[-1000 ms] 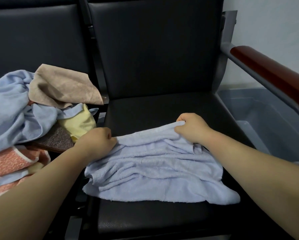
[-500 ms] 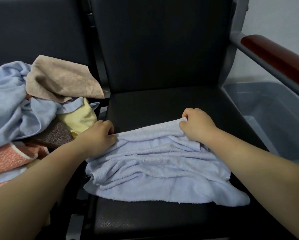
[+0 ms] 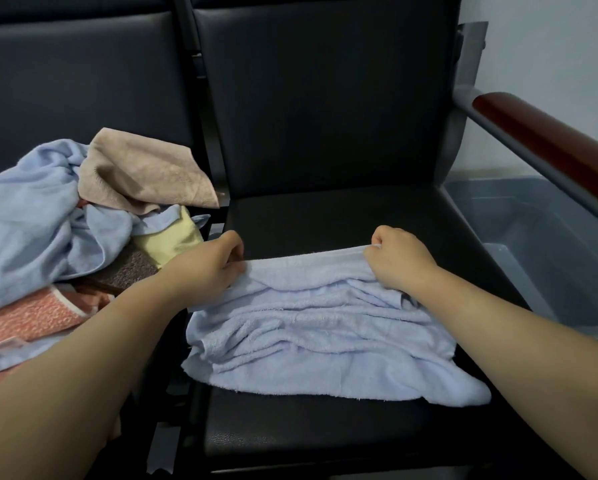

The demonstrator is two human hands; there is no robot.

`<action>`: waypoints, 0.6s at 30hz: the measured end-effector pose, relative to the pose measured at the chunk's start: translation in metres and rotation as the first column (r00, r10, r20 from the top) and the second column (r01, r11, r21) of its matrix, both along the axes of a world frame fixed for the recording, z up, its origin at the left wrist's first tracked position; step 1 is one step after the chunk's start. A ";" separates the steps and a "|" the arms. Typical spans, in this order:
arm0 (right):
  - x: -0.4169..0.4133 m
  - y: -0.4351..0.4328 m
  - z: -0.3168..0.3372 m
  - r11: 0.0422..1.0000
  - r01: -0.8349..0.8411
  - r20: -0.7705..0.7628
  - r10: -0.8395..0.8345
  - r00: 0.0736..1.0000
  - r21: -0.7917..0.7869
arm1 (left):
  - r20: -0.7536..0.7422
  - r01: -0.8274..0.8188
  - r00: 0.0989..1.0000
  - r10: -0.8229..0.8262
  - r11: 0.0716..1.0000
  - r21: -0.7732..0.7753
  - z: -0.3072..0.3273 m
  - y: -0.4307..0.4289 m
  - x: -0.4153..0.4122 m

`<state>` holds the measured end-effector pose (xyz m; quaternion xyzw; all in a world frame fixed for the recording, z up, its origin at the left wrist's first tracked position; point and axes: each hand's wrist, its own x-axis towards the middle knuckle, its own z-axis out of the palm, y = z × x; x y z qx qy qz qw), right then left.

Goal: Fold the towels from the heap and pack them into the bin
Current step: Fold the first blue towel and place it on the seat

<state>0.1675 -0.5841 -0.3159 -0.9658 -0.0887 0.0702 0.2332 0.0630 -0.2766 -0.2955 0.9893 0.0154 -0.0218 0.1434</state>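
L side: heap (image 3: 48, 209) cut off by frame edge; lower layers buried, no. of towels not determinable. R side: bin (image 3: 533, 216) runs out of frame, part-screened by armrest (image 3: 550, 150); floor only partly visible. Fingertips of left hand (image 3: 207, 268) and right hand (image 3: 399, 259) curled out of sight at blue towel (image 3: 325, 334) far edge. Both forearms cut off at bottom.

One left hand (image 3: 207, 268), one right hand (image 3: 399, 261), one spread towel (image 3: 325, 341), one heap (image 3: 48, 220), one bin (image 3: 540, 244), two seats (image 3: 325, 220).
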 end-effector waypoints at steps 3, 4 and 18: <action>-0.004 -0.006 0.005 0.995 0.053 0.018 -0.055 0.998 0.079 | 0.025 0.006 1.000 -0.006 1.000 -0.018 0.010 -0.004 -0.001; -0.006 -0.007 0.006 0.995 0.060 0.031 -0.062 0.998 0.078 | 0.014 0.007 1.000 -0.007 1.000 -0.025 0.014 -0.007 -0.002; -0.015 -0.020 0.015 0.998 0.025 0.262 -0.038 0.964 0.054 | 0.018 0.007 1.000 -0.009 0.995 0.099 0.032 -0.005 -0.014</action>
